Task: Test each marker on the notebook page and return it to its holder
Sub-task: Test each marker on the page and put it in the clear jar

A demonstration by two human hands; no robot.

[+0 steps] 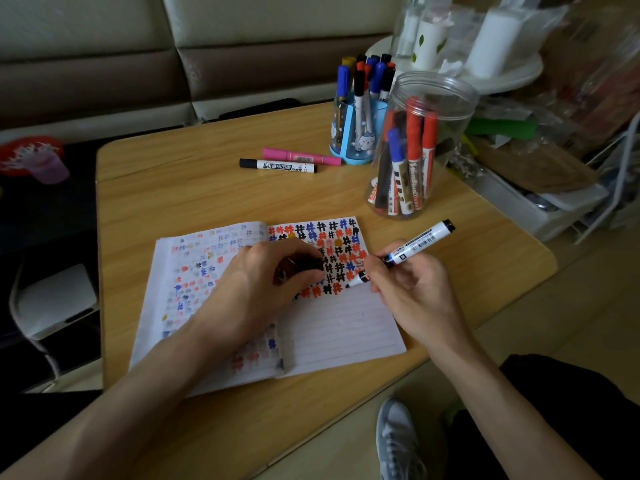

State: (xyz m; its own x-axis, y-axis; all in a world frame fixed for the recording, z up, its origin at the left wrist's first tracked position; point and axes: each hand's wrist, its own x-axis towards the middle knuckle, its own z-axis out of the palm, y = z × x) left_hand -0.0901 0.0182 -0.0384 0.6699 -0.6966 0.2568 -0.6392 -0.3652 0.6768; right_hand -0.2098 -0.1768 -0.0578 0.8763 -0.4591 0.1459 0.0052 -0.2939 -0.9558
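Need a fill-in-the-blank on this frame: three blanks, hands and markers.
1. The right hand holds a marker, tip on the ____ page.
2. The left hand grips a black ____.
3. Beside the black-capped marker on the table lies a ____ one.
Missing: notebook; cap; pink.

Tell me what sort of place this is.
Most likely a living room at home, not an office. A cushioned sofa runs behind the small wooden table, a cluttered white storage rack stands to the right, and a cartoon-printed blue marker holder sits on the table.
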